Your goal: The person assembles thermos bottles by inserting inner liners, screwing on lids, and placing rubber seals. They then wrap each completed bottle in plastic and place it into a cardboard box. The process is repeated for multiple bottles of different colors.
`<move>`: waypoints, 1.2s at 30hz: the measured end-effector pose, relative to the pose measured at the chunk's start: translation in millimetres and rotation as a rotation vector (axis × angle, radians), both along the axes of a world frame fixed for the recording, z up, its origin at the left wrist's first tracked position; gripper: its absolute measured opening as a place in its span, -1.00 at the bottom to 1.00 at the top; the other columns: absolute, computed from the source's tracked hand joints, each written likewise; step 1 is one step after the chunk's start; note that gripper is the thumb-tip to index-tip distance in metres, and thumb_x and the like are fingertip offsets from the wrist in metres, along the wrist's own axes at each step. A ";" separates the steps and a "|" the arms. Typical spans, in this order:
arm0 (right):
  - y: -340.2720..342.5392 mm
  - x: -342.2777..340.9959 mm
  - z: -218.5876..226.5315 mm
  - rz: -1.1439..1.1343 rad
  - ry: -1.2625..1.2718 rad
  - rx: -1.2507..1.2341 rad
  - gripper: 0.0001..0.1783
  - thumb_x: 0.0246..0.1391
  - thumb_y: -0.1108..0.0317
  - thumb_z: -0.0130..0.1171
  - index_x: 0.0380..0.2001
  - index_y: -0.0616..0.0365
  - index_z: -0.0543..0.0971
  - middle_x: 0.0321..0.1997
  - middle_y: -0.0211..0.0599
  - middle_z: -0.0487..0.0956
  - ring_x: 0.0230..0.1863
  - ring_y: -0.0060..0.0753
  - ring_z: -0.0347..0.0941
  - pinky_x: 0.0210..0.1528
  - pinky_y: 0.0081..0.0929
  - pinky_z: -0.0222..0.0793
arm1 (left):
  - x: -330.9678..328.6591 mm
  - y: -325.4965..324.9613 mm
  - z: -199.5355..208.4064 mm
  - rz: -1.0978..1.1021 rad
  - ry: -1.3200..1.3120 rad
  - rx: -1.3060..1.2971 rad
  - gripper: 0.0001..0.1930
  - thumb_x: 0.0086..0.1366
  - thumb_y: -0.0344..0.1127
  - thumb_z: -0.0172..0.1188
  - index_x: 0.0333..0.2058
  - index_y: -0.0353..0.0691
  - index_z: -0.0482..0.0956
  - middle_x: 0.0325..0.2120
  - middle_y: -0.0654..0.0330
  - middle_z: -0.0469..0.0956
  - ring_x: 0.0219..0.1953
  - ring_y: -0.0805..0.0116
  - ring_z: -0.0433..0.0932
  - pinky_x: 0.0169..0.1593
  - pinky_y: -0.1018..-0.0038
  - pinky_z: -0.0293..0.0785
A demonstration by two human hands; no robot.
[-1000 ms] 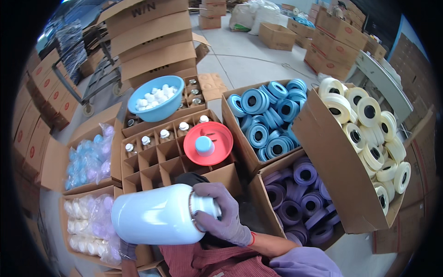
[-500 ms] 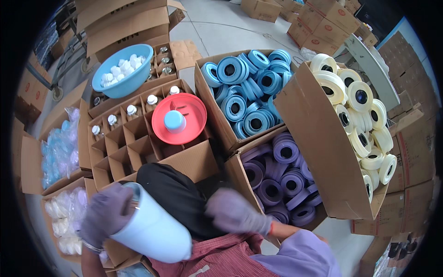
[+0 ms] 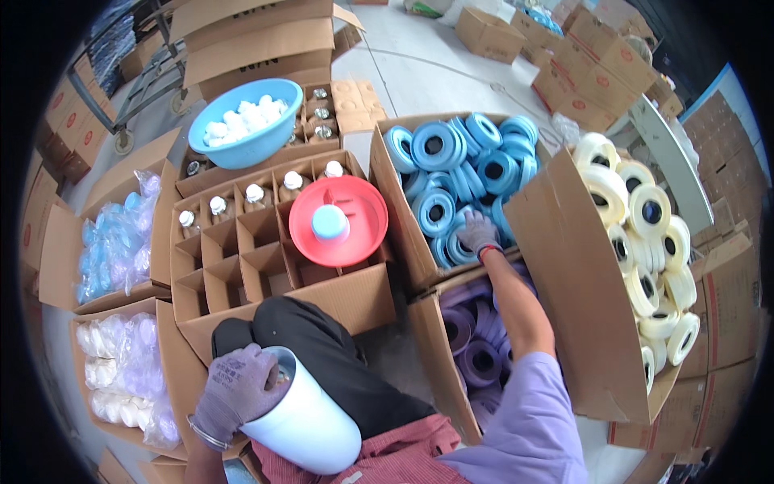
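Clasping pale container (image 3: 313,421), left grip (image 3: 240,387) curled; right grip (image 3: 480,232) on blue rings (image 3: 461,184).

Pale blue container (image 3: 318,427) partly hidden by left fingers (image 3: 260,367), purple rings (image 3: 480,363) by right forearm (image 3: 522,310)

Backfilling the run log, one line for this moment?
left hand: holding bottle | right hand: at blue rings | red tray: over divided box
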State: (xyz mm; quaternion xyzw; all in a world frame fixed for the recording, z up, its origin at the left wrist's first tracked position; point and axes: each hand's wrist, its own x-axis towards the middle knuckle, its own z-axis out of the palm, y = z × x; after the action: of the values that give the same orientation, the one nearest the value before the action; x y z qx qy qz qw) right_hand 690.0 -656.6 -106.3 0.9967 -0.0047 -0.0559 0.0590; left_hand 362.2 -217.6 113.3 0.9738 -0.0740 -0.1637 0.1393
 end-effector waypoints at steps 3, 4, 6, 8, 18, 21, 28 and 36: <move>10.0 20.1 -50.6 -0.095 -0.049 -0.099 -0.13 -0.05 -0.04 0.25 0.31 -0.04 0.22 0.27 -0.27 0.36 0.19 -0.01 0.38 0.15 -0.07 0.41 | -11.4 7.2 -12.9 0.114 -0.100 -0.061 -0.69 0.01 0.00 0.32 -0.64 -0.06 0.50 -0.53 0.16 0.48 -0.42 0.15 0.58 -0.30 0.25 0.53; 35.8 16.9 -31.7 -0.119 0.154 -0.160 -0.13 -0.03 0.00 0.22 0.34 -0.02 0.19 0.34 -0.24 0.31 0.23 0.00 0.36 0.17 -0.08 0.41 | -13.4 8.9 -8.9 0.157 -0.049 -0.075 -0.70 0.02 0.00 0.32 -0.63 -0.05 0.52 -0.54 0.17 0.49 -0.43 0.15 0.59 -0.29 0.27 0.54; 30.0 21.5 -13.9 -0.099 0.209 -0.177 -0.15 -0.02 0.01 0.20 0.35 -0.01 0.24 0.40 -0.14 0.29 0.32 -0.01 0.33 0.18 -0.09 0.43 | -6.1 6.3 -7.2 0.180 0.016 -0.059 -0.71 0.02 0.00 0.32 -0.62 -0.05 0.53 -0.53 0.18 0.51 -0.40 0.15 0.61 -0.28 0.28 0.54; 24.3 26.0 0.0 -0.042 0.426 -0.204 -0.24 -0.03 -0.05 0.25 0.25 -0.01 0.41 0.40 -0.09 0.32 0.36 -0.08 0.32 0.17 -0.10 0.46 | 1.5 3.9 -5.1 0.174 0.025 -0.082 -0.74 0.04 -0.02 0.32 -0.56 -0.06 0.58 -0.51 0.17 0.54 -0.39 0.15 0.61 -0.27 0.27 0.54; 194.5 -139.5 191.3 0.076 0.202 1.824 -0.60 0.15 0.13 0.30 -0.14 0.26 0.56 -0.37 -0.43 0.59 -0.32 -0.49 0.50 -0.24 -0.54 0.45 | 10.0 -4.6 18.6 -0.032 -0.696 -0.079 -0.22 -0.03 -0.01 0.40 0.21 -0.08 0.42 0.26 -0.04 0.24 0.34 -0.25 0.09 0.32 -0.12 0.06; 266.2 -190.3 200.6 0.190 0.593 2.120 -0.55 0.22 0.14 0.25 0.01 0.25 0.49 -0.11 -0.34 0.54 -0.19 -0.53 0.48 -0.20 -0.57 0.47 | 16.9 -10.4 17.2 0.023 -0.815 -0.160 -0.12 -0.13 -0.14 0.48 0.25 -0.06 0.37 0.29 -0.02 0.23 0.36 -0.29 0.05 0.35 -0.10 0.07; 319.9 -230.1 235.8 1.429 -0.636 0.931 -0.19 -0.06 0.50 0.31 0.30 0.17 0.25 0.35 0.16 0.18 0.29 0.17 0.27 0.30 -0.16 0.29 | -32.3 21.0 -24.0 0.814 -0.655 -1.554 -0.46 0.17 -0.25 0.30 0.09 -0.37 0.43 -0.04 0.17 0.52 -0.05 0.38 0.51 0.03 0.43 0.46; 334.7 -241.4 237.7 0.755 0.381 1.466 -0.38 0.18 0.07 0.19 0.11 0.36 0.38 -0.21 0.06 0.58 -0.26 -0.12 0.63 -0.19 -0.27 0.59 | -34.0 37.4 -32.0 0.743 -0.843 -1.286 -0.55 0.36 -0.09 0.19 -0.01 -0.40 0.45 -0.13 0.14 0.51 -0.14 0.43 0.48 -0.13 0.48 0.48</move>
State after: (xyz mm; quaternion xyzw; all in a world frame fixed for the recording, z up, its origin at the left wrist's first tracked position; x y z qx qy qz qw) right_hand 448.5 -322.0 131.4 0.6909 0.3761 -0.1882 -0.5880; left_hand 328.2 -180.2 81.3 0.6458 0.1262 0.3425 0.6706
